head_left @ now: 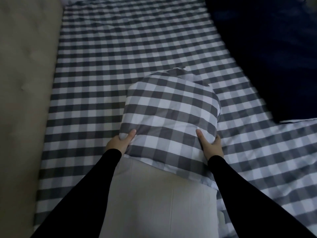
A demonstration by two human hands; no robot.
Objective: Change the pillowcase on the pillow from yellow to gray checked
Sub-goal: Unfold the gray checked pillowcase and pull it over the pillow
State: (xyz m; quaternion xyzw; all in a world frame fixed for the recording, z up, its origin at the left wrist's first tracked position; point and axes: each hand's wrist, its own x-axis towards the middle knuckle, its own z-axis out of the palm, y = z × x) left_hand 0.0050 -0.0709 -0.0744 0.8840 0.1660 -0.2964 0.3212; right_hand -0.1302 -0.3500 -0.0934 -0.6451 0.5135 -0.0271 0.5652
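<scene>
Pillow (147, 200) lies mid-bed, near end bare. Gray checked case (169, 114) covers the far half only. Left hand (120, 141) and right hand (211, 145) each grip the case by its sides. No yellow case visible. Left: pull case down over the near half.

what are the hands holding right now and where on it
Both hands, left and right, hold the gray checked pillowcase by its two side edges, near the open end half-drawn over the pillow.

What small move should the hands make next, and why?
Probably pull the checked case further toward the body: both hands, left and right, grip its sides, yet the near half of the pillow is bare.
</scene>
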